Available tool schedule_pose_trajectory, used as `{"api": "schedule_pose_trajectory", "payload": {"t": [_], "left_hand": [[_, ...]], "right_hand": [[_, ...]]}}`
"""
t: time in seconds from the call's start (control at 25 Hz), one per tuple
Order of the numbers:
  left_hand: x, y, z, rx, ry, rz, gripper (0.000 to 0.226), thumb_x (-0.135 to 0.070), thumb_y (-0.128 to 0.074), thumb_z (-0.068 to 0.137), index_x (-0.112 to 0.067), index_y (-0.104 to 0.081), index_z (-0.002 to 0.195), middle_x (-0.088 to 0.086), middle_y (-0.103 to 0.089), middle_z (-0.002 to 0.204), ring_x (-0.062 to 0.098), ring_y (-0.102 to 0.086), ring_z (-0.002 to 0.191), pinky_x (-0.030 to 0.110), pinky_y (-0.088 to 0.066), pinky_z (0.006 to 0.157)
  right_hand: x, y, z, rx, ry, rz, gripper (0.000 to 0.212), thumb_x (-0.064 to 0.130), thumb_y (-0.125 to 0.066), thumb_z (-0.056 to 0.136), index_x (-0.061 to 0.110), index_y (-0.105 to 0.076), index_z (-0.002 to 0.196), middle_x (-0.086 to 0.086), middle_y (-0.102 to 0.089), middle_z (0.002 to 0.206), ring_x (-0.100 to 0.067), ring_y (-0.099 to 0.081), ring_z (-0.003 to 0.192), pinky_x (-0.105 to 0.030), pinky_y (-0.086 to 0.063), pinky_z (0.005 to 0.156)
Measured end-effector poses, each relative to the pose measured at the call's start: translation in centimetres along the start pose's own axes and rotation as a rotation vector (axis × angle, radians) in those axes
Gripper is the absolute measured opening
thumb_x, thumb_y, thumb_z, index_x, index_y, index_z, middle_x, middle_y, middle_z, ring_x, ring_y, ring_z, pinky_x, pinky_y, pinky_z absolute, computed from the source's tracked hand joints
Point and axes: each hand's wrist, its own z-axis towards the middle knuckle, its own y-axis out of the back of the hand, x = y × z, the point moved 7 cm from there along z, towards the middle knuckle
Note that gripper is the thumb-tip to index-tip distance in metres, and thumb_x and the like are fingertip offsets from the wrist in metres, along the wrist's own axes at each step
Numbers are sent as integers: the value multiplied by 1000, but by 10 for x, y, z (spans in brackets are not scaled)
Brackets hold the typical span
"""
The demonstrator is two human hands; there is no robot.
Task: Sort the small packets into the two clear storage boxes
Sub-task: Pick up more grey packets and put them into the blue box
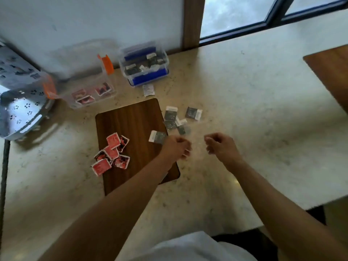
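Blurred curled left hand, contents unclear, beside dark packets.

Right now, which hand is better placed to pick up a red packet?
Left. The left hand is over the wooden board, nearer the red packets; the right hand is farther away, over bare counter.

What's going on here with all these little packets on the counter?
A person is sorting packets by colour. The box with orange clips holds a few red packets, the box with blue clips dark ones. A red pile lies on the wooden board, dark packets on the counter. The left hand and right hand hover curled nearby; whether they hold anything is unclear.
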Motion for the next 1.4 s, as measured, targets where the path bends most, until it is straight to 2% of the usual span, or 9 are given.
{"api": "schedule_pose_trajectory", "payload": {"t": [0.12, 0.32, 0.56, 0.68, 0.88, 1.04, 1.24, 1.4], "left_hand": [[51, -70, -35, 131, 53, 193, 18, -14, -64, 95, -8, -68, 79, 10, -73, 75, 20, -66, 59, 31, -53, 57], [93, -125, -72, 208, 61, 370, 17, -13, -65, 93, 0, -75, 91, 12, -78, 83, 16, -65, 53, 23, -46, 43], [120, -146, -88, 213, 57, 558, 21, -14, -66, 89, 4, -76, 83, 13, -76, 73, 20, -66, 50, 20, -47, 41], [128, -148, -87, 203, 68, 585, 24, -16, -67, 89, 6, -75, 82, 19, -77, 75, 25, -69, 55, 32, -59, 52], [124, -144, -88, 178, 55, 626, 35, -34, -70, 89, -1, -73, 80, 16, -77, 74, 25, -71, 54, 31, -58, 50], [100, -119, -76, 110, -24, 745, 42, -46, -66, 90, -5, -73, 84, 13, -77, 73, 29, -75, 66, 42, -64, 65], [58, -61, -56, -22, -97, 751, 36, -49, -64, 89, -13, -65, 96, 8, -72, 90, 27, -71, 80, 45, -62, 75], [31, 2, -35, -147, -69, 614, 35, -49, -64, 88, -14, -64, 96, 8, -71, 93, 28, -70, 84, 45, -61, 78]], "right_hand": [[-71, 49, -58, -77, -80, -54, 16, 16, -68, 93, 7, -73, 104, -10, -73, 87, -13, -63, 63, -24, -52, 59], [-136, 93, -107, -175, -87, -235, 17, 25, -79, 82, 16, -74, 96, 2, -73, 81, -4, -66, 64, -7, -46, 56], [-162, 96, -126, -173, -1, -447, 23, 34, -81, 77, 19, -71, 91, 4, -70, 78, -12, -67, 75, -22, -51, 70], [-168, 92, -130, -169, 12, -530, 26, 38, -79, 79, 21, -67, 95, 7, -67, 80, -13, -67, 77, -27, -53, 71], [-161, 92, -132, -242, 123, -694, 44, 49, -71, 81, 21, -60, 113, 1, -59, 105, -18, -56, 97, -37, -50, 90], [-133, 75, -110, -238, 196, -696, 42, 46, -61, 88, 21, -58, 121, -5, -55, 119, -24, -50, 110, -37, -43, 95], [-75, 22, -63, -100, 298, -732, 44, 42, -60, 91, 17, -56, 127, -8, -53, 129, -27, -49, 120, -41, -43, 102], [-17, -33, -22, 34, 362, -796, 45, 42, -57, 93, 18, -53, 132, -8, -49, 137, -28, -45, 126, -42, -41, 105]]}}
